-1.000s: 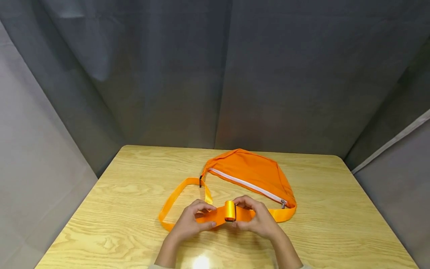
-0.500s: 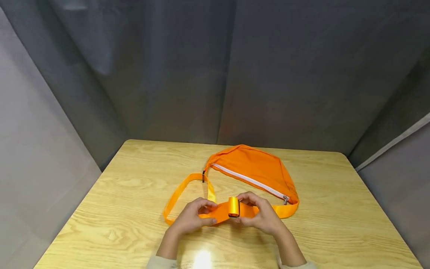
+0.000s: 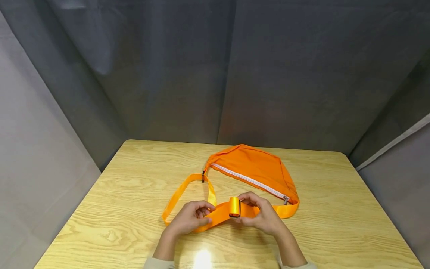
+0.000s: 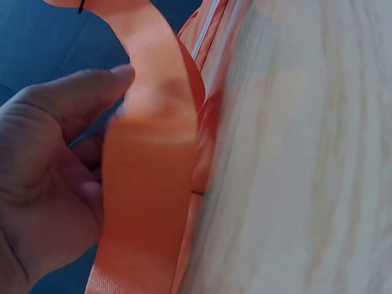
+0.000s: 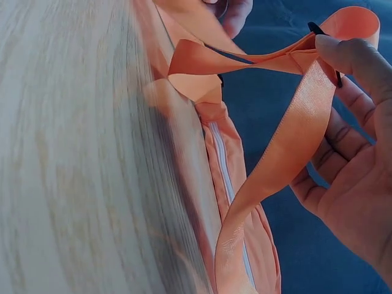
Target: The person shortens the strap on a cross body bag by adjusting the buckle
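An orange bag (image 3: 253,168) with a white zipper (image 3: 250,182) lies on the table, its orange strap (image 3: 220,213) running toward the person. My right hand (image 3: 260,213) pinches the black strap buckle (image 5: 339,76) between thumb and fingers. A short loop of strap (image 3: 234,206) stands up through that buckle. To its left, my left hand (image 3: 191,216) holds the strap by its edges, thumb in front and fingers behind. In the left wrist view the left thumb (image 4: 101,86) lies at the strap's edge. The rest of the strap curves in a loop on the left.
The wood-grain table (image 3: 134,186) reaches back to a dark grey curtain (image 3: 168,74). Pale grey cloth panels (image 3: 40,130) stand at both sides. A second black ring (image 3: 203,176) joins the strap to the bag's left corner.
The head view has shifted slightly. My left hand has slid a little to the left and down along the strap. My right hand keeps its hold on the buckle.
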{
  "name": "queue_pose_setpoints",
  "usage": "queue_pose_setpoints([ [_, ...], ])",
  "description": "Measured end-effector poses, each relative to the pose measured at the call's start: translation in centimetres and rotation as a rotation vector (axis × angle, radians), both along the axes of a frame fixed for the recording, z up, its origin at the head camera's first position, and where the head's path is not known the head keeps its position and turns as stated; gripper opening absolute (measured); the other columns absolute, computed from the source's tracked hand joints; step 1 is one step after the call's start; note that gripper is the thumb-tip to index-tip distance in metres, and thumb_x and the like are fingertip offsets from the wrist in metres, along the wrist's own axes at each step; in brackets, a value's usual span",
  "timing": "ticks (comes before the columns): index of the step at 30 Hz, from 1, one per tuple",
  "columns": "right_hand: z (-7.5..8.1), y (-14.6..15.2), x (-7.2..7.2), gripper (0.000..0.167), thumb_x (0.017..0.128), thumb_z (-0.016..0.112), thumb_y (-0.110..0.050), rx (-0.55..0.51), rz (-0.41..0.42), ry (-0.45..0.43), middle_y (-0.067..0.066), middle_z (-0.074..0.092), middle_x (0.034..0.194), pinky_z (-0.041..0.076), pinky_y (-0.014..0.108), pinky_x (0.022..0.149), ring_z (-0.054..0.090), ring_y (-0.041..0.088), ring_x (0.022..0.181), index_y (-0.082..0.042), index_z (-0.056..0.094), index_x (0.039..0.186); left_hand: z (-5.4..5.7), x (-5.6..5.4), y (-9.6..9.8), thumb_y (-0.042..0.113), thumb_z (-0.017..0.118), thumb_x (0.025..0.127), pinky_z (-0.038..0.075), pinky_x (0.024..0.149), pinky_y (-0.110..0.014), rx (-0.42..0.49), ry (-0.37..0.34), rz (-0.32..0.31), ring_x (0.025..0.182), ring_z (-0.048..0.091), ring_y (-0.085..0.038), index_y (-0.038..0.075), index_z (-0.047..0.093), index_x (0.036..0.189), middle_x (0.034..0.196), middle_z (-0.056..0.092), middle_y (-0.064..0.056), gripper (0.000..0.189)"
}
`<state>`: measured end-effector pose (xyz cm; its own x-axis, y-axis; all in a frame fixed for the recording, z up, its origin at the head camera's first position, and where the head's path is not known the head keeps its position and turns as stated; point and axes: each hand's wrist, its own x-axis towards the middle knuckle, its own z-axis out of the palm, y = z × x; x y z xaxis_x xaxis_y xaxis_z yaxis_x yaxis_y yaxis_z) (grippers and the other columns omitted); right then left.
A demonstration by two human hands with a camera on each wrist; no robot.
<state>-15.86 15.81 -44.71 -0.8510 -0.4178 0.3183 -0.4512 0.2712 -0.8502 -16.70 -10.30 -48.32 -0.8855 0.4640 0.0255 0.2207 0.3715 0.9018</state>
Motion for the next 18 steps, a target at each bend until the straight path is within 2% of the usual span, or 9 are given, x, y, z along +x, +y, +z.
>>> queue_pose_setpoints([
  [3,-1.3,0.4,-0.5,0.049,0.066,0.083,-0.005,0.004,-0.006,-0.01,-0.001,0.063,0.093,0.049,0.039,0.074,0.059,0.021,0.08,-0.012,0.059,0.108,0.0,0.1,-0.3,-0.004,0.064,0.082,0.042,0.058,-0.022,0.021,0.002,-0.005,0.066,0.05,-0.016,0.004,0.067,0.102,0.082,0.06,-0.007,0.021],
  [6,-1.8,0.9,-0.6,0.048,0.067,0.084,-0.011,0.015,-0.015,-0.021,-0.003,0.063,0.094,0.048,0.038,0.075,0.058,0.018,0.082,-0.015,0.06,0.108,0.1,0.2,-1.2,-0.004,0.061,0.084,0.041,0.058,-0.021,0.022,0.006,0.002,0.065,0.049,-0.014,0.008,0.068,0.1,0.079,0.058,-0.004,0.022],
  [11,-2.3,1.8,-0.5,0.047,0.067,0.083,-0.015,0.035,-0.016,-0.029,-0.003,0.064,0.09,0.049,0.043,0.074,0.059,0.021,0.079,-0.014,0.06,0.108,0.3,0.3,-2.9,-0.003,0.058,0.086,0.041,0.058,-0.022,0.008,0.018,0.005,0.066,0.048,-0.013,0.015,0.068,0.098,0.079,0.057,-0.001,0.024],
  [14,-2.5,2.3,-0.6,0.047,0.068,0.083,-0.014,0.023,-0.012,-0.034,-0.002,0.064,0.089,0.048,0.044,0.074,0.06,0.025,0.079,-0.013,0.06,0.108,0.5,0.1,-3.6,-0.002,0.056,0.087,0.042,0.058,-0.023,0.0,0.026,0.0,0.067,0.048,-0.014,0.017,0.067,0.099,0.081,0.056,-0.001,0.025],
  [18,-1.5,2.0,-0.4,0.046,0.068,0.082,-0.007,-0.007,0.006,-0.034,0.002,0.064,0.09,0.048,0.042,0.073,0.059,0.031,0.079,-0.009,0.059,0.109,0.6,-0.2,-3.6,-0.005,0.055,0.084,0.041,0.058,-0.022,0.01,0.007,-0.016,0.068,0.048,-0.015,0.014,0.067,0.1,0.083,0.057,-0.003,0.027],
])
